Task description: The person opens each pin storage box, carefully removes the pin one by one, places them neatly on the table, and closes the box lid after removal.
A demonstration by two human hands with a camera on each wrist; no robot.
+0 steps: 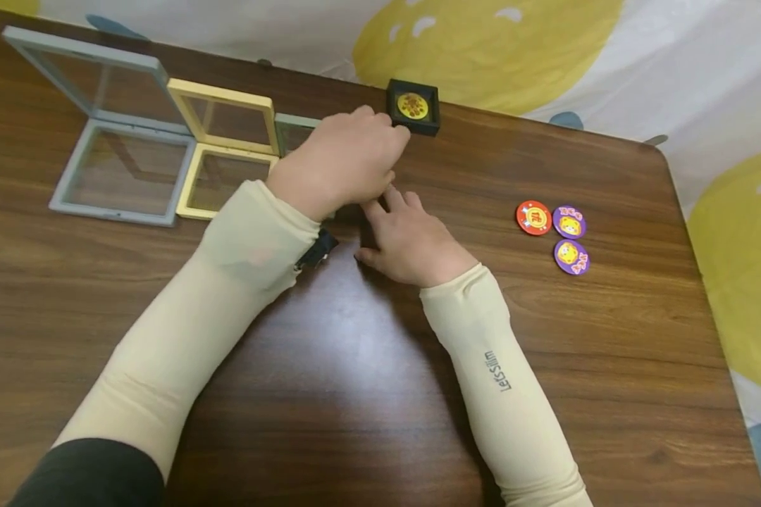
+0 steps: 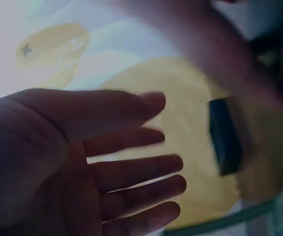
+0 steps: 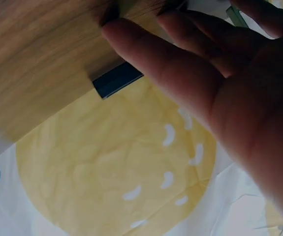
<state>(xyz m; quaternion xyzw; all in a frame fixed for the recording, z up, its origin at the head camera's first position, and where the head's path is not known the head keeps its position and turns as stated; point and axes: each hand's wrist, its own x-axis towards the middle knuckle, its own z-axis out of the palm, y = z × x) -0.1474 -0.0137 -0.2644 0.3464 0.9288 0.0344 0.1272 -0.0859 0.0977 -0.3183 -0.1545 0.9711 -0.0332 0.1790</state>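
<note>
A white cloth [image 1: 662,63] printed with large yellow circles stands behind a brown wood-grain table [image 1: 355,436]. From where I stand, the left hand [image 1: 342,160] is released: fingers extended, nothing grasped. The right hand [image 1: 412,236] is likewise released, fingers extended, its fingertips just below the left hand; contact between the two cannot be determined. The black frame [image 1: 423,129], containing a yellow disc [image 1: 413,106], is located at the table's far edge, just beyond the left hand; contact cannot be confirmed. The green frame [image 1: 297,120] is partly concealed behind the left hand. Adjacent to it, in sequence leftward, stand the yellow frame [image 1: 222,89] and the grey-blue frame [image 1: 110,213], both hinged open. One red disc [image 1: 534,217] and two purple discs [image 1: 569,222] lie grouped right of the hands.
</note>
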